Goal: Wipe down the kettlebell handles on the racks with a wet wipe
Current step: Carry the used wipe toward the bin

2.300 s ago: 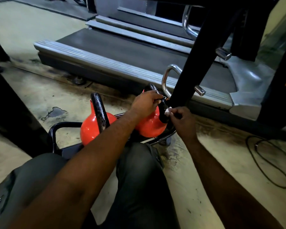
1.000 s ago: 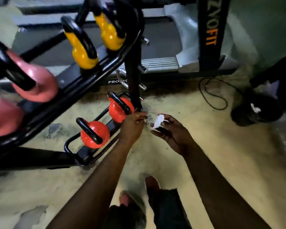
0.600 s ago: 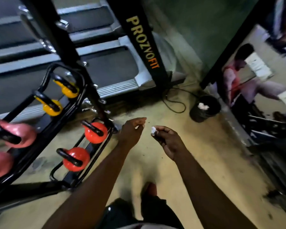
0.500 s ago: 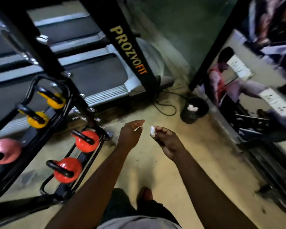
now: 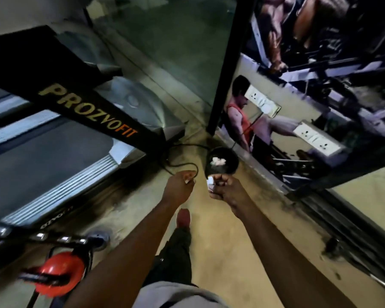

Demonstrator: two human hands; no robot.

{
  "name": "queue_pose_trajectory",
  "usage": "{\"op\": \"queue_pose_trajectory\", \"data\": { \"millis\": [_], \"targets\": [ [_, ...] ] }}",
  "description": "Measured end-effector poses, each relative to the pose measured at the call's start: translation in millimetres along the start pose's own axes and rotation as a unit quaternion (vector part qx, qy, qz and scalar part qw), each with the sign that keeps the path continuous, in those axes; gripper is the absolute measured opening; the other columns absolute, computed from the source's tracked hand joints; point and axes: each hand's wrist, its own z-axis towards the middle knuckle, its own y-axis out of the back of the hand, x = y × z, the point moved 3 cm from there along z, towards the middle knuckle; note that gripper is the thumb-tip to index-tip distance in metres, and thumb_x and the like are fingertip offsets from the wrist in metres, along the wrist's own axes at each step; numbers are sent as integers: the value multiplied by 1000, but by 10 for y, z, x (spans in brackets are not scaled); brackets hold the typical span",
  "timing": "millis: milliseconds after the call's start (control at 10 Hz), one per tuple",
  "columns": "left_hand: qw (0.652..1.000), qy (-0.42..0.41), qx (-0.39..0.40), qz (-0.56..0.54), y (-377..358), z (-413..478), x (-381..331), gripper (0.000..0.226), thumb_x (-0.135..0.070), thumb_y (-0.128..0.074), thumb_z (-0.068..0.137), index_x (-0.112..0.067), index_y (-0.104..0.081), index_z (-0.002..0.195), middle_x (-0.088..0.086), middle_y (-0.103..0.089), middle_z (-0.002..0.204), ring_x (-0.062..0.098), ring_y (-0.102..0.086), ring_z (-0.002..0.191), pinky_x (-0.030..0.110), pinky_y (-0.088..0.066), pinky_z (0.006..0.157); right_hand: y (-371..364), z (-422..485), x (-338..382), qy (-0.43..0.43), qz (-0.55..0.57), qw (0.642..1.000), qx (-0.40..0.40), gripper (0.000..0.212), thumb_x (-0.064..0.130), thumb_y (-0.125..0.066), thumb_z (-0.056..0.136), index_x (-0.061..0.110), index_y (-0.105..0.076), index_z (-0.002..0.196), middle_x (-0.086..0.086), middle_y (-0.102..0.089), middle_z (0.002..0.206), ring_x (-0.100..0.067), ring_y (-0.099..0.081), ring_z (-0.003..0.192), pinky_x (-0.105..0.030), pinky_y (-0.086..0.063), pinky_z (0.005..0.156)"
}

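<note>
My right hand (image 5: 225,188) pinches a small crumpled white wet wipe (image 5: 210,181) between thumb and fingers, held out in front of me. My left hand (image 5: 180,184) is stretched forward beside it with a tiny white scrap at its fingertips; its fingers look loosely curled. Both hands hover just short of a black bin (image 5: 221,163) on the floor that holds white wipes. One red kettlebell (image 5: 60,274) with a black handle sits on the black rack (image 5: 60,240) at the lower left, behind my arms.
A treadmill (image 5: 53,156) with a black PROZVOFIT upright fills the left side. A black cable (image 5: 180,165) loops on the floor near the bin. A poster wall with white sockets (image 5: 262,101) runs along the right. My foot (image 5: 183,218) is on the concrete floor.
I have stood up from the red kettlebells, turned right and walked toward the black bin. The wipe left the handle and is now balled in my right hand.
</note>
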Motion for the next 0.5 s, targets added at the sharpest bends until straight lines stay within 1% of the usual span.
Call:
{"op": "queue_pose_trajectory", "data": {
  "millis": [100, 200, 300, 400, 500],
  "targets": [
    [998, 21, 53, -11, -138, 808, -35, 37, -11, -60, 93, -15, -64, 129, 5, -64, 131, 19, -59, 122, 13, -35, 94, 266, 698, 120, 18, -66, 996, -58, 27, 7, -68, 89, 29, -73, 101, 2, -66, 87, -13, -62, 81, -29, -55, 69],
    [996, 23, 90, 8, -236, 1369, -62, 36, -13, -59, 93, -15, -65, 128, 5, -65, 130, 21, -59, 122, 18, -40, 96, 508, 1255, 100, -7, -101, 990, -99, 15, 30, -71, 83, 41, -75, 91, 3, -68, 86, -17, -62, 82, -33, -54, 68],
    [991, 30, 130, 28, -366, 1873, -67, 36, -13, -58, 91, -17, -67, 126, 6, -67, 128, 22, -62, 119, 26, -47, 97, 796, 1858, 44, -39, -109, 980, -161, 12, 41, -73, 74, 42, -74, 85, 1, -73, 88, -20, -66, 82, -40, -55, 72],
    [986, 59, 153, 4, -564, 2267, 19, 36, -16, -59, 91, -23, -67, 125, 2, -69, 125, 17, -65, 115, 30, -52, 97, 988, 2323, 53, -82, -92, 965, -233, 12, 29, -73, 76, 40, -70, 74, 2, -72, 90, -25, -67, 88, -42, -54, 81],
    [984, 42, 171, 27, -764, 2588, -31, 38, -19, -58, 92, -23, -65, 128, 1, -67, 127, 16, -62, 117, 24, -49, 96, 1237, 3100, -352, -75, -117, 965, -224, 24, 40, -65, 68, 48, -67, 90, -2, -72, 100, -32, -67, 93, -44, -57, 82]
  ]
}}
